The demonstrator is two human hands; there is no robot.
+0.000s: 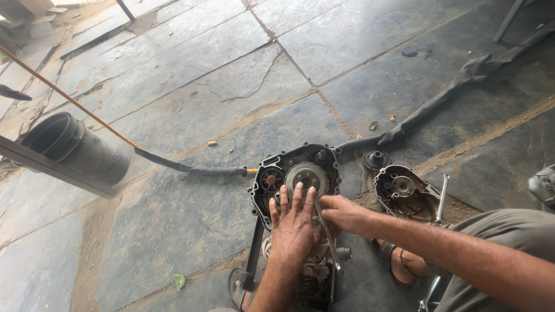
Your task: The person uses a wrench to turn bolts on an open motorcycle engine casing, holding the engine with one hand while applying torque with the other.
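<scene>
Engine case (295,173) open on stone floor (191,110), gears showing. Cover (404,193) off, at 3 o'clock. Left hand (293,222) flat, fingers apart, pressing. Right hand (341,212) clamped on spanner (329,240). Not yet closed up.

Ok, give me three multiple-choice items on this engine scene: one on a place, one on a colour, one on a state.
1. Where does the removed engine cover lie?
A. right of the open engine case
B. inside the black bucket
C. on the person's lap

2. What colour is the thin cord that crosses the stone floor?
A. blue
B. orange
C. white

3. How is the left hand set?
A. clenched in a fist
B. lifted clear of the engine
C. flat, fingers spread on the case

Key: 1 A, the cover sits on the floor beside the case; 2 B, the cord shows orange; 3 C, the palm presses down while the right hand grips a spanner.
</scene>
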